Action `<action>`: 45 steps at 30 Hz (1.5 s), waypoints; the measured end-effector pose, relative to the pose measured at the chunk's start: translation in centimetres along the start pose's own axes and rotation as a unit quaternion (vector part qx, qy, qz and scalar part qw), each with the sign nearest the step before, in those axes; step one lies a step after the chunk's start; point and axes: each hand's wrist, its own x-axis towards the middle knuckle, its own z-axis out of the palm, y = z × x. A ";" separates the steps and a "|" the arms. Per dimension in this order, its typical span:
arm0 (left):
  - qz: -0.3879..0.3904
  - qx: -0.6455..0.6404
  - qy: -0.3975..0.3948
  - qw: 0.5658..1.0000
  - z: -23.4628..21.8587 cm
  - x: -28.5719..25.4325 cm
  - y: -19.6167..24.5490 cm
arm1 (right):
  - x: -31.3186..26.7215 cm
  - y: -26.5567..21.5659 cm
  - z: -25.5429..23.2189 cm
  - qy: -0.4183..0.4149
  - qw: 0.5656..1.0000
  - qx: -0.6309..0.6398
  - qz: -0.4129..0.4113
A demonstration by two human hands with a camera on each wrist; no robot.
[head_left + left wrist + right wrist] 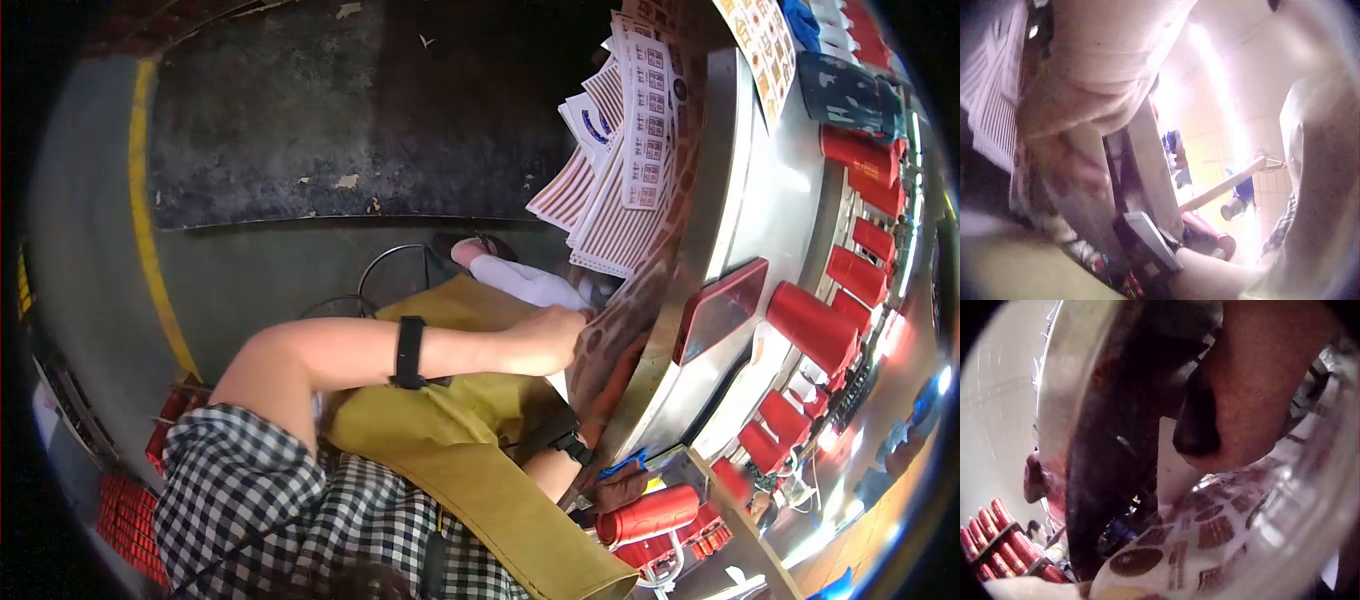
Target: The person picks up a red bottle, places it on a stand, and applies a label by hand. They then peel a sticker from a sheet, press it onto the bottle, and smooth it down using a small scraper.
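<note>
The left hand (545, 340) is beside the counter edge, its fingers curled at the border of a brown-patterned printed sheet (640, 290). Seen by the left wrist camera, the palm (1097, 81) is large and its bent fingers (1082, 175) are blurred. In the right wrist view, the right hand (1257, 394) grips a black object (1197, 425), with a pale flat piece (1169, 465) below it. The glossy printed sheet (1210, 531) spreads beneath that hand. Only the right forearm (550, 470) shows plainly in the head view, at the lower middle.
A phone (722, 310) lies on the metal counter (760, 215). Red cups (815, 325) line its far side, and a red cylinder (650, 515) is at the lower right. Printed papers (625, 150) hang beside the counter. A dark board (350, 110) and a metal hoop (385, 260) are farther left.
</note>
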 end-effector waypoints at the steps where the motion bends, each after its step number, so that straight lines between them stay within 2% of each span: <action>1: 0.003 0.003 0.002 1.000 -0.5 -0.9 -0.1 | -0.7 -0.5 0.5 0.003 0.997 -0.080 -0.016; 4: 0.024 -0.023 0.031 0.999 -2.7 -3.0 -0.3 | -1.2 -2.3 2.6 0.014 0.950 -0.306 -0.063; 5: 0.022 0.035 0.021 0.999 -3.6 -3.5 -0.3 | 0.5 2.3 -1.5 -0.059 0.962 -0.202 -0.174; 6: 0.019 0.092 0.008 0.996 -4.2 -3.9 -0.1 | 0.5 2.1 -1.5 -0.058 0.962 -0.197 -0.178; 8: -0.003 0.062 0.014 0.998 -4.7 -4.6 0.6 | 0.9 1.2 -0.4 -0.036 0.983 -0.153 -0.091; 10: -0.020 0.037 0.036 0.998 -3.8 -3.8 -1.0 | 1.1 0.1 0.3 -0.007 0.994 -0.105 -0.005; 11: -0.042 0.077 0.025 0.996 -3.6 -2.9 -1.7 | 0.7 -0.3 -0.2 0.011 0.996 -0.079 0.040; 12: -0.037 0.051 0.034 0.997 -3.2 -2.7 -2.1 | 1.7 3.2 -6.3 0.023 0.996 -0.073 0.035; 13: -0.058 0.044 0.029 0.997 -3.3 -2.8 -1.8 | 3.7 7.0 -10.1 -0.027 0.993 -0.109 0.025; 14: -0.079 0.039 0.025 0.996 -3.5 -2.9 -1.3 | 4.2 12.1 -11.6 -0.077 0.987 -0.143 0.013; 15: -0.068 0.075 0.041 0.994 -3.1 -3.4 -0.7 | 0.9 2.3 -3.6 0.009 0.993 -0.072 0.093; 16: -0.059 0.086 0.033 0.994 -3.3 -4.1 0.6 | 1.6 2.3 -3.1 0.021 0.994 -0.063 0.085; 17: -0.049 0.062 0.017 0.997 -3.6 -4.9 2.4 | 2.2 2.7 -3.1 0.037 0.983 -0.177 0.017; 18: -0.043 0.036 0.001 0.998 -3.7 -5.4 3.4 | 2.5 3.4 -3.5 0.053 0.955 -0.289 -0.046; 19: 0.006 0.013 -0.021 1.000 -3.4 -4.4 1.7 | 2.7 5.5 -5.4 0.056 0.917 -0.394 -0.044; 20: 0.010 0.023 -0.027 0.999 -3.3 -5.1 2.9 | 3.3 8.3 -7.7 0.066 0.919 -0.387 -0.046; 21: -0.011 0.030 -0.027 0.999 -3.4 -6.4 4.8 | 4.2 11.2 -10.1 -0.002 0.963 -0.260 -0.067; 22: -0.033 0.037 -0.025 0.998 -3.3 -7.2 5.9 | 4.3 12.7 -11.3 -0.071 0.985 -0.127 -0.089; 23: 0.019 0.005 0.011 1.000 -2.5 -7.1 5.1 | 2.8 11.3 -10.4 -0.097 0.993 -0.039 -0.064; 24: 0.022 0.013 0.008 1.000 -2.1 -7.6 4.5 | 1.6 9.9 -9.3 -0.091 0.993 -0.033 -0.069; 26: 0.041 0.030 0.031 0.998 -1.8 -10.4 6.3 | -0.3 7.6 -7.7 -0.055 0.991 -0.005 0.123; 27: 0.081 0.107 0.037 0.990 -1.8 -10.1 4.5 | -1.0 6.8 -7.2 -0.035 0.991 0.005 0.129; 28: 0.072 0.138 0.049 0.987 -1.5 -11.2 4.6 | -1.6 7.1 -6.8 -0.033 0.992 0.014 0.124; 30: 0.026 0.147 -0.007 0.989 -1.6 -14.3 7.1 | -3.1 8.0 -6.2 -0.028 0.970 0.171 0.172; 31: 0.054 0.143 0.004 0.988 -1.5 -15.2 6.3 | -4.6 6.3 -5.5 -0.093 0.964 0.199 0.148; 32: 0.082 0.137 0.015 0.987 -1.3 -16.1 5.6 | -5.6 4.8 -4.7 -0.092 0.963 0.206 0.145; 33: 0.086 0.083 0.028 0.992 -1.1 -16.9 5.8 | -6.6 3.6 -4.0 -0.088 0.965 0.194 0.150; 34: 0.091 -0.063 0.044 0.993 -1.2 -16.6 5.0 | -7.5 2.2 -3.4 -0.084 0.967 0.183 0.156; 35: 0.101 -0.199 0.030 0.974 -2.1 -15.8 3.9 | -8.0 0.2 -3.3 -0.109 0.956 0.132 0.240; 36: 0.108 -0.331 0.014 0.937 -3.5 -15.0 2.9 | -8.3 0.0 -3.1 -0.107 0.956 0.138 0.237; 38: 0.149 -0.430 0.052 0.889 -5.8 -14.0 2.3 | -8.9 -0.2 -2.5 -0.237 0.939 0.164 0.189; 39: 0.182 -0.429 0.089 0.880 -7.9 -13.1 1.2 | -9.5 -1.3 -2.0 -0.250 0.946 0.097 0.181; 40: 0.216 -0.426 0.128 0.869 -10.3 -12.8 0.5 | -9.9 -2.2 -1.4 -0.254 0.945 0.103 0.176; 42: 0.255 -0.444 0.103 0.853 -14.3 -14.1 1.8 | -10.2 -3.4 -0.2 -0.291 0.939 0.052 0.174; 44: 0.210 -0.407 0.130 0.879 -18.9 -15.8 0.7 | -9.2 -3.7 0.0 -0.341 0.924 0.028 0.168; 45: 0.213 -0.321 0.226 0.895 -20.3 -16.2 0.2 | -9.3 -5.0 0.4 -0.353 0.924 0.008 0.149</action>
